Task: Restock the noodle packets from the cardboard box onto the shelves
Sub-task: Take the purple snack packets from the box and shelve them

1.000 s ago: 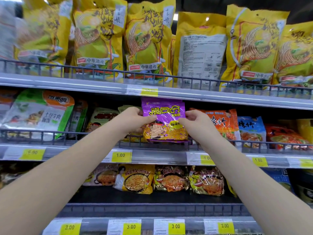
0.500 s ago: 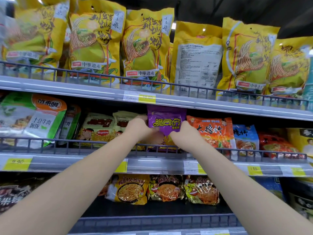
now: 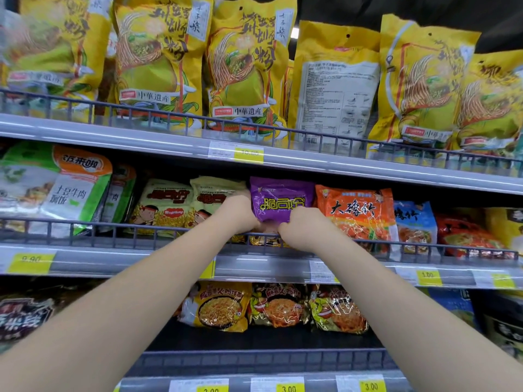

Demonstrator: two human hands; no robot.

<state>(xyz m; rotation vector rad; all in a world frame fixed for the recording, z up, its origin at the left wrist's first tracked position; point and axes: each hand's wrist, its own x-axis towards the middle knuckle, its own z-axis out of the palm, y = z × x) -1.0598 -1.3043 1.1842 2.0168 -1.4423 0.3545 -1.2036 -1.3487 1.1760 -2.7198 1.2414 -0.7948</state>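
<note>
**A:** Obs., widest first. The middle shelf (image 3: 135,261) has a wire rail (image 3: 85,226) along its front, and a row of packets stands behind the rail. The cardboard box is not in view.

**B:** Task item?

**A:** The purple noodle packet (image 3: 281,202) is upright on the middle shelf behind the rail. It sits between the cream packets (image 3: 167,206) and the orange packet (image 3: 355,213), close against both.

**B:** Hands?

**A:** Both are grasping it. The left hand (image 3: 240,215) is curled on the lower left corner and the right hand (image 3: 304,229) on the lower right edge. The fingertips are hidden behind the packet.

**B:** Handling estimate?

**A:** Judged light. The film is glossy, so probably slippery, and soft enough to crumple. The contents are likely a brittle noodle block, so squeezing the flat face risks crushing it. Best hold is at the lower corners or side seams, pressing low to seat it. The top is unsupported and could tip forward over the rail once let go.
</note>
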